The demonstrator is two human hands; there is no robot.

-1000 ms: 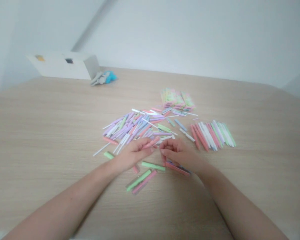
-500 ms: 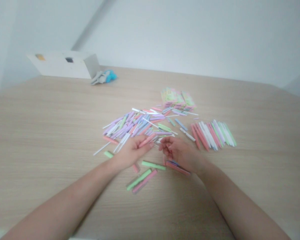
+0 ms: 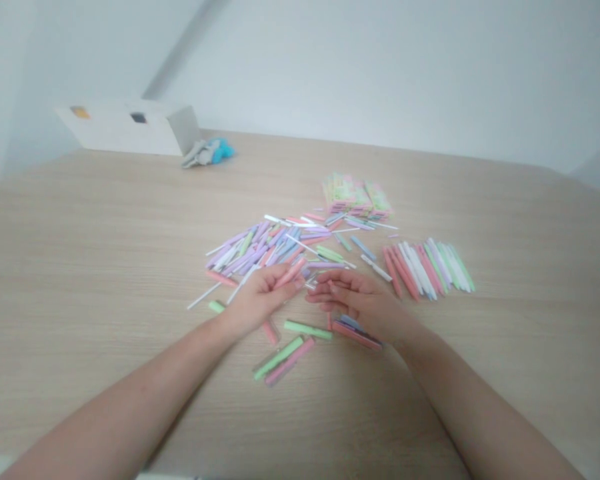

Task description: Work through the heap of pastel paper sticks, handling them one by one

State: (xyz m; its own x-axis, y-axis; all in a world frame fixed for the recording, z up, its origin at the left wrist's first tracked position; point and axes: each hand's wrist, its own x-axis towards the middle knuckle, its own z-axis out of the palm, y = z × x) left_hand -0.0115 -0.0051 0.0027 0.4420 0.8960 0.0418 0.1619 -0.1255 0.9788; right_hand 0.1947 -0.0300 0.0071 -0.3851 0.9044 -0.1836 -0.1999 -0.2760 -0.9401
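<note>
My left hand (image 3: 263,293) is closed around a slim pink plastic stick (image 3: 291,273), which points up and right past the thumb. To its right, my right hand (image 3: 363,303) has its fingers stretched toward the left hand and somewhat apart; I make out nothing held in it. The fingertips are blurred. Under the right hand lie a few stacked sticks (image 3: 357,335), pink on the near side. Loose green sticks (image 3: 307,329) and a pink stick (image 3: 290,362) rest on the table in front of the hands. Behind the left hand spreads a heap of pastel sticks (image 3: 253,250) and thin white rods.
A row of pink, white, purple and green sticks (image 3: 427,270) lies side by side on the right. Stacks of printed packs (image 3: 357,197) stand behind the heap. A white box (image 3: 130,130) and a grey and blue crumpled item (image 3: 210,153) sit at the back left.
My right hand has moved slightly left toward the left hand, its fingers straightening from a curl. The pink stick in my left hand is tilted more steeply upward.
</note>
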